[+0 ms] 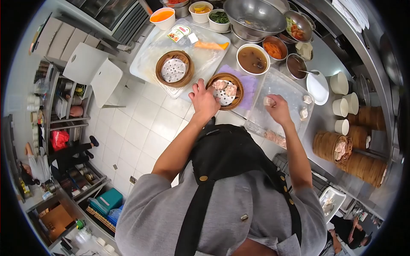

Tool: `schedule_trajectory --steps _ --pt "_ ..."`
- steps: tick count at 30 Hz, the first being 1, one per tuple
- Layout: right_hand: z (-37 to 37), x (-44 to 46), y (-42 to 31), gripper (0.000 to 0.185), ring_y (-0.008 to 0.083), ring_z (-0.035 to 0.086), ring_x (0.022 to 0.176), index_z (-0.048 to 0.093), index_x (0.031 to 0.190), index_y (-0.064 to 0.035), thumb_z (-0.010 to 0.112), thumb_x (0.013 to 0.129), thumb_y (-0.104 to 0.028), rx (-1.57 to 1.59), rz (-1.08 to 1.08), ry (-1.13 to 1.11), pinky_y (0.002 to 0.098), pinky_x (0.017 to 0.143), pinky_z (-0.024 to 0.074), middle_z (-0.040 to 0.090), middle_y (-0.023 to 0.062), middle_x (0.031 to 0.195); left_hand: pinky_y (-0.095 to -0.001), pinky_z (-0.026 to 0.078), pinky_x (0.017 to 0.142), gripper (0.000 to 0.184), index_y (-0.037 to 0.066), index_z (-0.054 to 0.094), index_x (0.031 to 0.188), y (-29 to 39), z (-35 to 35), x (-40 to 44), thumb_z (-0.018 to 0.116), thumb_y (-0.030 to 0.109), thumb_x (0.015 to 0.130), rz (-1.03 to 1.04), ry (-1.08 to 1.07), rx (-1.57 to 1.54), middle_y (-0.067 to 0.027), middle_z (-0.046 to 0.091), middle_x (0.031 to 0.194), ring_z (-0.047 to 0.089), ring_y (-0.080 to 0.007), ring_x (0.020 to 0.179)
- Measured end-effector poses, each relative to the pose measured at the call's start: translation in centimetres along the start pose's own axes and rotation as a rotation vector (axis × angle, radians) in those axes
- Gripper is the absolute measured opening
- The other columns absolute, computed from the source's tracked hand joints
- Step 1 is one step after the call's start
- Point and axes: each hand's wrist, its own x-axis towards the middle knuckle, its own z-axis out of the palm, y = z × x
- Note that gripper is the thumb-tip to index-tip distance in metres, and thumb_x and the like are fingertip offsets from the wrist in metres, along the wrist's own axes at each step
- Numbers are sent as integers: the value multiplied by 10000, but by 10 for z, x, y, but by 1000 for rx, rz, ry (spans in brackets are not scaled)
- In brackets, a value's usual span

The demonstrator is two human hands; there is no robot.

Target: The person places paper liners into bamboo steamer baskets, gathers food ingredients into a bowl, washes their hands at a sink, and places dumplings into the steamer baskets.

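Observation:
My left hand (205,100) is at the left rim of a small bamboo steamer (240,90), its fingers apart. The fingertips touch or hover just over the rim; I cannot tell which. Inside the steamer lie pinkish dumplings (230,89) on a perforated white liner (225,99). My right hand (279,109) pinches another dumpling (268,101) above a clear plastic tray (260,115). A few pale dumplings (303,113) sit at that tray's right side, with more pinkish ones (274,137) along its near edge. The steamer stands on a purple cloth (248,87).
A second bamboo steamer (160,70), holding only a liner, stands on a white board (143,64). Behind are a bowl of brown liquid (253,59), a large metal bowl (256,19) and a bowl of carrot (273,50). Stacked steamers (324,145) stand right. Other people are farther off.

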Motion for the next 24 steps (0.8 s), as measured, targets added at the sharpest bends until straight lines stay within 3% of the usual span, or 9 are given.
schedule_trajectory --steps 4,6,9,14,17,19,21,23,24 --pt "26 3 -89 350 268 589 860 601 1049 -45 624 707 25 112 -356 -56 334 706 497 517 132 1018 -495 334 857 358 80 682 960 -3 -1 3 726 113 606 -19 16 2 -169 389 1251 355 -353 1158" --pt "55 16 -100 360 289 551 931 585 1031 -33 592 683 60 30 -529 -83 357 768 475 478 147 1041 -493 335 853 374 82 684 968 -3 0 5 723 103 597 -26 -10 8 -169 391 1252 356 -354 1158" --pt "77 31 -116 282 386 470 1093 600 925 8 583 653 81 -94 -522 -254 434 905 415 454 194 1169 -489 337 848 405 82 686 988 -4 3 9 718 97 585 -58 -65 37 -164 394 1257 357 -350 1156" --pt "92 43 -108 332 381 465 1099 618 974 -7 595 654 78 -178 -585 -256 422 925 397 484 175 1170 -487 334 848 390 97 689 978 -8 3 10 713 110 589 -36 -37 -7 -145 418 1217 364 -335 1152" --pt "82 43 -110 389 355 472 1095 628 1017 -30 577 652 92 -89 -537 -265 399 925 400 503 159 1138 -472 333 845 359 94 689 961 -14 2 11 703 95 602 -13 -69 4 -134 417 1207 364 -325 1153" --pt "53 39 -101 451 284 521 1011 611 1086 -37 590 652 85 61 -454 -222 333 841 454 506 130 1062 -462 334 840 355 92 681 972 -18 -8 10 706 102 618 48 -36 -53 -128 436 1194 384 -315 1137" --pt "9 28 -78 479 216 547 940 622 1104 -70 581 657 96 117 -310 -84 289 776 471 532 106 1012 -451 335 834 352 90 673 984 -9 -14 6 708 109 634 131 -23 -112 -122 456 1181 404 -305 1121" --pt "-27 11 -23 442 215 583 786 637 1057 -43 542 656 117 48 -101 84 285 686 494 580 112 899 -435 336 817 368 89 646 1029 4 -14 -5 708 133 668 273 -124 -188 -116 506 1144 447 -283 1079" --pt "-42 -3 2 417 194 580 753 642 1052 -47 556 672 105 39 -60 161 277 667 496 591 103 887 -445 339 807 393 92 624 1059 8 -6 -8 713 162 683 320 -49 -131 -119 570 1069 492 -286 1028"
